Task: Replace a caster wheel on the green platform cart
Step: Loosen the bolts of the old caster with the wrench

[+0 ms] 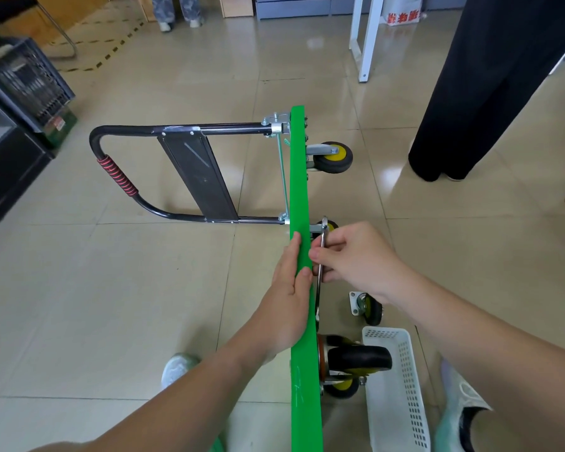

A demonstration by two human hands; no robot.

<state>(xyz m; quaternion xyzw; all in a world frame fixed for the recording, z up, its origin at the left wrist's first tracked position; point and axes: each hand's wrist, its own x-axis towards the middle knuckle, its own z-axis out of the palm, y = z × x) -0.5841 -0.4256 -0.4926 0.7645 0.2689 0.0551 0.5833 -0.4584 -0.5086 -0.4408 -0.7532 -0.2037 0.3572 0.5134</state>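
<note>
Firmly, my left hand (287,288) grips the green platform cart (299,174); my right hand (356,256) grips the wrench (317,298); keep it square.

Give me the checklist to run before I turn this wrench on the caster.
1. Cart steadied: the left hand holds the edge of the green deck, which stands on its side. Ok.
2. Tool in hand: the right hand pinches the wrench. Ok.
3. Wrench seated on the fastener: its head is hidden by the deck and fingers. Cannot tell.
4. Replacement ready: a loose caster lies on the floor beside the white basket. Ok.
5. Removed hardware collected in the basket: none shows. Cannot tell.
</note>
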